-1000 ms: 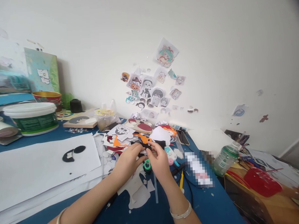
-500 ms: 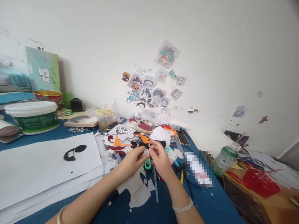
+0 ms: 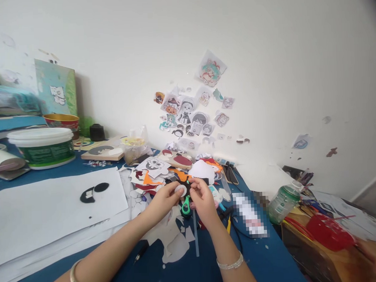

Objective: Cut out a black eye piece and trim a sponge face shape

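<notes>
My left hand (image 3: 163, 201) and my right hand (image 3: 201, 198) meet over the middle of a blue table (image 3: 193, 269). Between their fingertips they pinch a small white round paper piece (image 3: 180, 190) with a bit of black behind it. Green-handled scissors (image 3: 186, 206) lie on the table just under the hands. Behind them is a heap of coloured paper cut-outs (image 3: 164, 171), white, orange, red and black. Both wrists wear bangles.
Large white sheets (image 3: 50, 209) with a black shape cover the left. A white tub (image 3: 41, 146), a bowl and a canvas stand at the back left. Stickers (image 3: 193, 111) are on the wall. A green bottle (image 3: 283, 203) and red plastic piece (image 3: 329, 230) sit right; another person's hand (image 3: 375, 257) shows bottom right.
The white round piece has come up between my fingertips and now faces the camera. My hands shifted slightly. The other person's hand has moved further into view at the bottom right.
</notes>
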Motion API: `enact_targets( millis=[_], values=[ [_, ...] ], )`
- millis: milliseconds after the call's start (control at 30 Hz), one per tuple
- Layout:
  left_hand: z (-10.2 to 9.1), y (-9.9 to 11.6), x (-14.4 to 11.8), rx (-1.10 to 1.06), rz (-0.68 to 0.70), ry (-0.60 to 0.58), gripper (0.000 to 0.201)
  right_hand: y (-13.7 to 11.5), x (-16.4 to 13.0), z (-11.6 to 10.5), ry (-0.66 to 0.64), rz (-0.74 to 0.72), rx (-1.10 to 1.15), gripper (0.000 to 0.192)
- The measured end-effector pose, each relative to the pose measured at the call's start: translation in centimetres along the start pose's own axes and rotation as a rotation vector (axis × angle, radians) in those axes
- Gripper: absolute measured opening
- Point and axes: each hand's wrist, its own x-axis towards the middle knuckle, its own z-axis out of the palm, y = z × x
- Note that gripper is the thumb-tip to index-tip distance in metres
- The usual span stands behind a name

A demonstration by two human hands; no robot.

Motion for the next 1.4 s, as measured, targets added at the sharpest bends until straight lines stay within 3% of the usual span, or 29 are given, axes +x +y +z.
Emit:
enact_targets(
  millis=[133, 300, 467, 600, 833, 1000, 1167, 1400],
  values=[
    [0.3, 0.0, -0.1, 0.050, -0.005, 0.046, 0.027, 0.3, -0.3, 0.8, -0.006, -0.022, -0.172, 0.032],
    [0.3, 0.2, -0.2, -0.048, -0.032, 0.029, 0.026, 0.0, -0.5, 1.0, -0.067, -0.072, -0.222, 0.032],
    [-0.1, 0.4, -0.2, -0.118, -0.001, 0.023, 0.030, -1.0, -0.6, 0.3, -0.125, -0.254, -0.351, 0.021],
    [-0.1, 0.4, -0.3, -0.111, -0.021, 0.015, 0.031, -1.1, -0.7, 0.0, -0.116, -0.362, -0.477, 0.024],
    [0.5, -0.1, 0.3, -0.230, -0.065, -0.094, 0.027, -0.4, -0.1, -0.2, -0.057, -0.351, -0.547, 0.030],
    [0.2, -0.1, 0.2, -0.224, -0.086, -0.069, 0.032, -0.2, -0.2, 0.1, -0.052, -0.400, -0.619, 0.027],
    [-0.2, -0.2, 0.1, -0.068, -0.074, 0.018, 0.033, -0.7, -0.7, 0.5, -0.079, -0.421, -0.621, 0.029],
    [0.0, 0.0, 0.1, -0.166, -0.085, -0.029, 0.032, -0.9, -0.8, 0.6, -0.061, -0.399, -0.646, 0.030]
  ],
)
